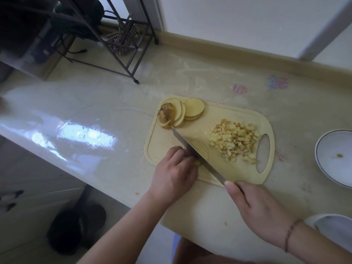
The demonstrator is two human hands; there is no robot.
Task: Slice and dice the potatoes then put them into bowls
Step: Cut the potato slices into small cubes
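Note:
A pale yellow cutting board (228, 115) lies on the counter. Round potato slices (193, 108) lean in a stack at its far left corner, with a brown end piece (166, 114) in front. A heap of diced potato (235, 139) sits near the board's handle hole. My right hand (253, 204) grips the handle of a long knife (192, 148), its blade laid across a potato slice (202, 151) at the board's near left. My left hand (174, 172) holds that slice down with curled fingers against the blade.
A white bowl (331, 159) with a dark rim stands right of the board, and another white dish (331, 223) shows at the lower right. A metal rack (122, 46) stands beyond the counter's far left. The counter edge runs close on the left.

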